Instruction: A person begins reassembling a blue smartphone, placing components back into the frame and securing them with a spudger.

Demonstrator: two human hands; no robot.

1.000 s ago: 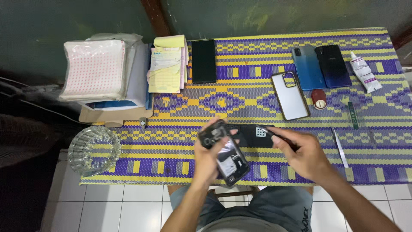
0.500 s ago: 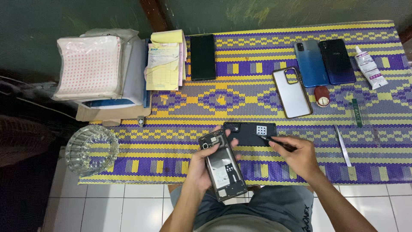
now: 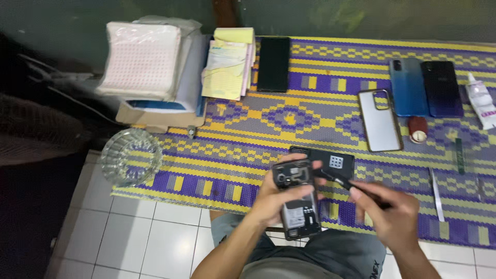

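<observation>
clamped in the left hand (image 3: 268,199): an opened phone (image 3: 297,199) with its back off, dark innards and a pale battery label showing, held upright-ish over the near edge of the mat, fingers wrapped round its left side. pinched in the right hand (image 3: 395,217): a thin dark tool (image 3: 338,181), tip angled up-left toward the phone's upper part, touching or just short of it, cannot tell which. just behind the phone, flat on the mat: a black back cover (image 3: 333,163) with a small pale sticker.

underneath, a woven mat (image 3: 310,119) in purple and yellow geometric bands, spread over a low table. along the far edge: a stack of yellowish paper pads (image 3: 227,64), beside it a black phone (image 3: 274,64) lying face down. further right, a clear phone case (image 3: 381,120), then a blue phone (image 3: 408,87) and a dark purple phone (image 3: 442,89) side by side, touching. near them a small red round item (image 3: 417,129), a white tube (image 3: 480,101) at the right edge, and slim metal tweezers (image 3: 436,187) lying lengthwise.

at the left end, a wrapped white bundle (image 3: 142,59) atop a box, and a glass ashtray (image 3: 131,156) on the mat's corner. below, white floor tiles (image 3: 150,237); behind, a dark green wall (image 3: 155,13). grey shorts at the bottom edge.
</observation>
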